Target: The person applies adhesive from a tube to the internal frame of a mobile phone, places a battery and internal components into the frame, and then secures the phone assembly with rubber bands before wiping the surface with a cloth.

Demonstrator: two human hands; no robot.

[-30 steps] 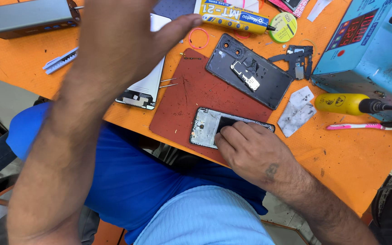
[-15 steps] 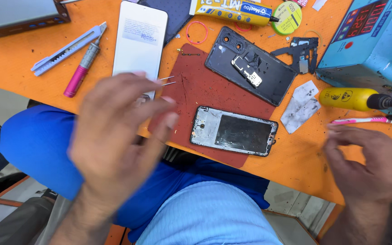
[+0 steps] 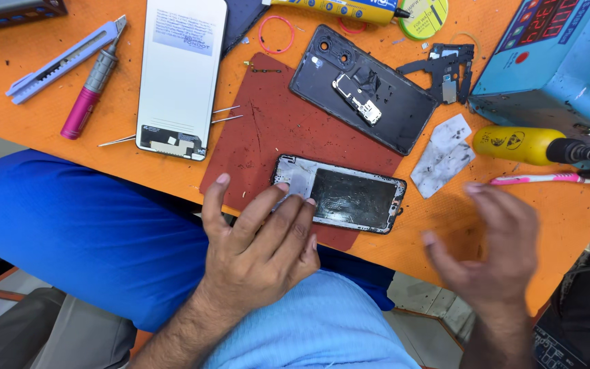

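Note:
A stripped phone frame (image 3: 349, 197) lies on a dark red mat (image 3: 274, 130) at the near edge of the orange table (image 3: 8, 116). My left hand (image 3: 257, 242) rests flat at the mat's near edge, fingers spread, fingertips touching the frame's left end. My right hand (image 3: 489, 249) hovers blurred to the right of the frame, fingers apart, holding nothing. A dark phone back cover (image 3: 362, 89) lies at the mat's far right. A white replacement screen (image 3: 180, 75) lies to the mat's left, with tweezers (image 3: 223, 114) beside it.
A pink-handled screwdriver (image 3: 90, 92) and a pale blue cutter (image 3: 59, 61) lie at the far left. A blue machine (image 3: 554, 61), a yellow-handled tool (image 3: 520, 145), a pink toothbrush (image 3: 534, 179), a grey sheet piece (image 3: 444, 156), a glue tube (image 3: 339, 8) and a black bracket (image 3: 445, 68) are at the right and back.
My left hand has come down from mid-air onto the frame's left end. My right hand has moved left and upward over the table edge. The view has shifted slightly.

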